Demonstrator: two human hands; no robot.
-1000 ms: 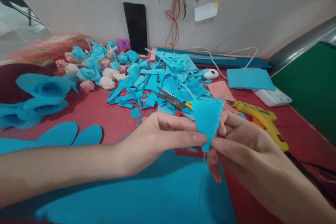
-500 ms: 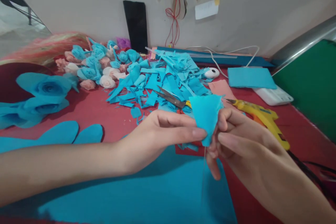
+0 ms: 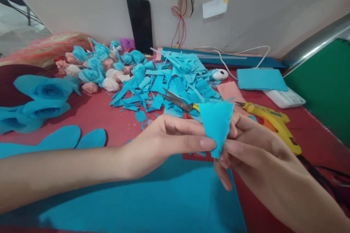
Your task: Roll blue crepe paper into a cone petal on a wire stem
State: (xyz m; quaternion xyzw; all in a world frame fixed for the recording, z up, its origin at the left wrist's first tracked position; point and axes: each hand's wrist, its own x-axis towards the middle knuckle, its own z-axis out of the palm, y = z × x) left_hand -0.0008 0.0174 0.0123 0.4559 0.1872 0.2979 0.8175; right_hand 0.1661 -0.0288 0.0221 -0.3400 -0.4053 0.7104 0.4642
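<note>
A blue paper piece (image 3: 217, 122), wide at the top and narrow at the bottom, is held upright between both hands. My left hand (image 3: 180, 136) pinches its lower left part between thumb and fingers. From the right, my right hand (image 3: 246, 149) grips its lower right edge, with one finger pointing down below it. A thin strand hangs under the paper's narrow end. Behind the hands lie scissors (image 3: 177, 101) with part of a yellow handle, and a yellow glue gun (image 3: 273, 118) rests to the right.
Blue scraps (image 3: 175, 80) are heaped at the centre back. Small blue and pink paper roses (image 3: 93, 74) and larger blue flowers (image 3: 49, 91) lie left. A large blue sheet (image 3: 142, 204) covers the front. A black phone (image 3: 140, 25) leans on the wall.
The blue paper has turned slightly and shows a flatter, wider face, its narrow end a little lower. My right thumb has shifted left against its edge.
</note>
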